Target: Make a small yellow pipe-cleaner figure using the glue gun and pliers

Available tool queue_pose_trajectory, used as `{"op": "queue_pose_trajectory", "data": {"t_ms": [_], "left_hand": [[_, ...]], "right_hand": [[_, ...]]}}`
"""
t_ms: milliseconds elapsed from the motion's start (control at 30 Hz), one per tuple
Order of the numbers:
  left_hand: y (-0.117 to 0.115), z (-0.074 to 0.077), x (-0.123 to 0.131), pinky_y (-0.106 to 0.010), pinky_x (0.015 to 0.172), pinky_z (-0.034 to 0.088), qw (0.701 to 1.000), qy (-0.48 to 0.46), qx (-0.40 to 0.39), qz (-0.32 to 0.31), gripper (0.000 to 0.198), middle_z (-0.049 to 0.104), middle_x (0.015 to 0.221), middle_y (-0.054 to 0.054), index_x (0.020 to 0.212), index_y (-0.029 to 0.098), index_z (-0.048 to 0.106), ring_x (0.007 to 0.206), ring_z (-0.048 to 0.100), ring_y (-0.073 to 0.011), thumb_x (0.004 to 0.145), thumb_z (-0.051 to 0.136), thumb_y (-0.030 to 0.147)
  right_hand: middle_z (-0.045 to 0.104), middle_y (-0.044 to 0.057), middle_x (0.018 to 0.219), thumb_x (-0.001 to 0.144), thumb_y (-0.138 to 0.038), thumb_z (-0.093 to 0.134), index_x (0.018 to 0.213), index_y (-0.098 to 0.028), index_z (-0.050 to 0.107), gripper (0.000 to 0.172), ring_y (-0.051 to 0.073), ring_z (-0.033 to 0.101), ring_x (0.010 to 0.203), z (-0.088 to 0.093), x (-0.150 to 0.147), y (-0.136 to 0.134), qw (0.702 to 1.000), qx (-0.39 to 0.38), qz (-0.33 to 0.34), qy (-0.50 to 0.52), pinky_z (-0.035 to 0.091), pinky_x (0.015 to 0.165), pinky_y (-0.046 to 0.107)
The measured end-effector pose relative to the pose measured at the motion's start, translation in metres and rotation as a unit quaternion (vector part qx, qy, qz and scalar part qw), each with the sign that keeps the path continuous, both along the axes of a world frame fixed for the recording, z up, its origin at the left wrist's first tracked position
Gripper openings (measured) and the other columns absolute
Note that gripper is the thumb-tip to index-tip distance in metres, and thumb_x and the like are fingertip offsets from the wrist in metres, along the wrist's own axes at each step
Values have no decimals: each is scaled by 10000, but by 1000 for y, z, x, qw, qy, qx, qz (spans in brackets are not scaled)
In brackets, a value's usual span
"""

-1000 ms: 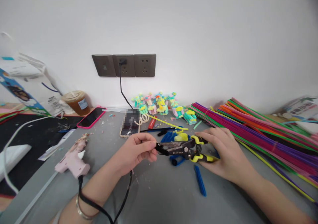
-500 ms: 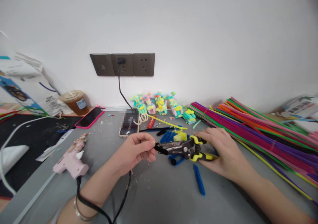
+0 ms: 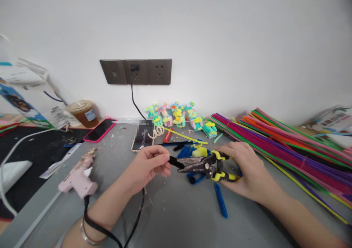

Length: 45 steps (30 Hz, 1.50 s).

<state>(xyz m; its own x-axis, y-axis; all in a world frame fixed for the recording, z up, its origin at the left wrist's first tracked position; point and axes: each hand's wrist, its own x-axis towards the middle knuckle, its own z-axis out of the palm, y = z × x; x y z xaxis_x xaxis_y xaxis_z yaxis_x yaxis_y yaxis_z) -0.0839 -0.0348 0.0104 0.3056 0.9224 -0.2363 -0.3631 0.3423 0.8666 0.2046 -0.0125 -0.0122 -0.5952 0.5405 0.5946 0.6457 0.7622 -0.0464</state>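
Between its thumb and fingers, my left hand (image 3: 154,163) pinches a short black fuzzy stem (image 3: 176,162), which looks like pipe cleaner. My right hand (image 3: 244,167) is wrapped around the yellow-and-black handles of wire-stripper pliers (image 3: 206,166). The pliers' jaws are parted, with the far end of the black stem between them. Behind and under the tool lie blue pipe cleaner pieces (image 3: 185,151) and a yellow fuzzy piece (image 3: 200,152). A blue piece with a black end (image 3: 192,178) sits just below the jaws, and another blue strip (image 3: 220,200) lies nearer me.
A pink hot glue gun (image 3: 78,180) with a black cord lies left. Behind are a pink-cased phone (image 3: 99,130), a drink cup (image 3: 84,113), another phone (image 3: 141,139) and several pastel fuzzy figures (image 3: 177,112). Bundled long pipe cleaners (image 3: 283,156) cover the right side.
The pliers' jaws have opened wider around the black stem, and the handles have spread a little. The black stem now tilts differently, its left end higher. Both hands have hardly shifted.
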Motion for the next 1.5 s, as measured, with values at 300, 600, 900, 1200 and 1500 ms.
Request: {"op": "queue_pose_trajectory", "data": {"t_ms": [300, 600, 900, 1200, 1500], "left_hand": [[0, 1, 1, -127, 458, 477, 1000, -6, 11, -22, 294, 656, 514, 13, 657, 140, 661, 437, 606, -67, 632, 875, 341], [-1, -2, 0, -130, 470, 497, 999, -9, 16, -26, 258, 678, 539, 4, 681, 139, 678, 449, 625, -73, 662, 861, 320], [1, -1, 1, -130, 472, 501, 999, -7, 16, -28, 262, 681, 546, 4, 677, 135, 676, 450, 628, -73, 666, 858, 323], [-1, -2, -1, -138, 470, 500, 999, -23, 7, -40, 252, 681, 554, 2, 695, 135, 671, 449, 624, -76, 689, 843, 318], [-1, 2, 0, -175, 532, 546, 999, -38, 25, -19, 300, 724, 691, -46, 826, 134, 741, 568, 676, -116, 751, 775, 422]], "right_hand": [[606, 110, 988, 762, -254, 655, 1240, -204, 456, 520, 291, 580, 867, -2, -1, -1, 1000, -27, 3, 8, 415, 783, 427], [591, 102, 948, 803, -268, 641, 1210, -194, 455, 453, 270, 553, 833, -2, 0, -1, 1000, -24, 13, -1, 418, 763, 404], [595, 99, 944, 837, -262, 616, 1197, -195, 461, 398, 249, 565, 810, -1, 0, -1, 999, -33, 24, 6, 435, 742, 380], [606, 105, 976, 806, -204, 610, 1213, -196, 457, 434, 239, 582, 805, -4, 0, -1, 998, -48, 23, 13, 456, 730, 368], [613, 108, 1000, 805, -252, 631, 1210, -218, 472, 436, 268, 598, 853, -10, 5, 0, 997, -71, 2, 40, 497, 739, 387]]}}
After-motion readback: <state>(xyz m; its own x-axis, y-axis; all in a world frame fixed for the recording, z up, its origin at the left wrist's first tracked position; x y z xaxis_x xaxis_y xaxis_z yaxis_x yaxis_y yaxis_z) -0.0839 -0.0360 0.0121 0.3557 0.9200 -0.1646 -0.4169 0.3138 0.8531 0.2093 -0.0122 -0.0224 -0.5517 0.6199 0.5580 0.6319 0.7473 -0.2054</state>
